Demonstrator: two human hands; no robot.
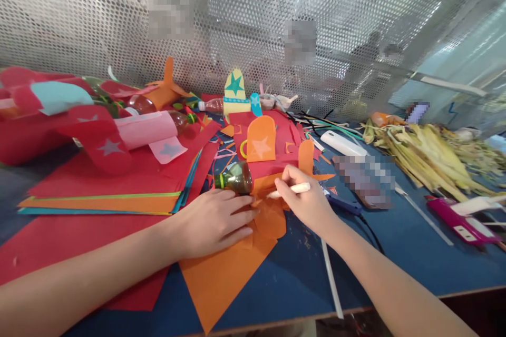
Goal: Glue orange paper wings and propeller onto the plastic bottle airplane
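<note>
My left hand (215, 221) lies flat, fingers stretched out, on orange paper (231, 279) near the table's front edge. Between my fingers, a white pen (290, 190) is pinched by my right hand (306, 197), its tip pointing left and down over the orange pieces. Beneath both hands sits a rounded orange paper cut-out (272, 224), partly covered by my left fingertips. Just behind my left hand rests a green plastic bottle (237, 178) on its side, wrapped in orange and red paper. An orange fin (261, 139) with a pale star stands up from it.
To the left lie stacked colored sheets (106, 202) and a pink-wrapped bottle plane (146, 129). A yellow-and-blue bottle plane (235, 97) stands at the back. On the right are a glue gun (343, 204), a phone (366, 181), dried husks (422, 155) and a magenta power strip (460, 221).
</note>
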